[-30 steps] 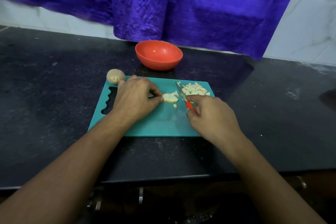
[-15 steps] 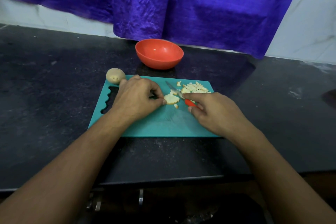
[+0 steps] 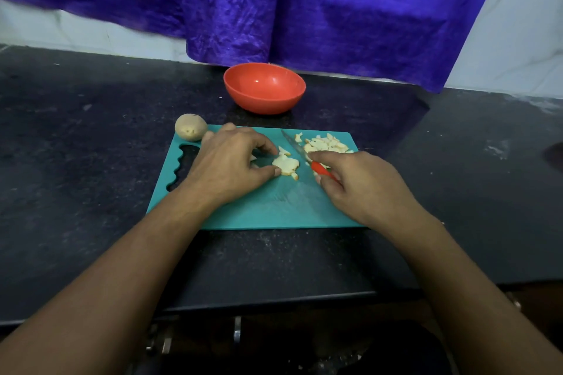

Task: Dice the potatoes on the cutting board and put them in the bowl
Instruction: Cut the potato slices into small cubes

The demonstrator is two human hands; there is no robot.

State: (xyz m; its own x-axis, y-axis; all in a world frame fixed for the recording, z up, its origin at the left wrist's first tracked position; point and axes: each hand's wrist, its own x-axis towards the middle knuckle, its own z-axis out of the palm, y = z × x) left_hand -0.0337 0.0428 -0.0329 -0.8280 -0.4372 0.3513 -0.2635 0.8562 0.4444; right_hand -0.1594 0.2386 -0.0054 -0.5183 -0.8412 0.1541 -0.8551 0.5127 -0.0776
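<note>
The black counter (image 3: 91,192) carries a teal cutting board (image 3: 274,207) at centre frame. The right hand (image 3: 365,189) grips the red-handled knife (image 3: 296,147), and its blade is now swung more to the upper left than a second ago. The left hand (image 3: 228,167) pinches the potato slice (image 3: 285,164), which has stayed in place. The diced pieces (image 3: 326,144) lie at the board's upper right, the orange bowl (image 3: 264,88) stands above, and a whole potato (image 3: 191,127) sits at the board's upper-left corner.

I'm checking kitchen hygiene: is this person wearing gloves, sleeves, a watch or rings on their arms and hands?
Nothing is worn. The left hand and right hand are ungloved, and no sleeve shows up to the picture's edge. No watch, bracelet or ring shows on the wrists or on the fingers in view; the palm sides are hidden.
</note>
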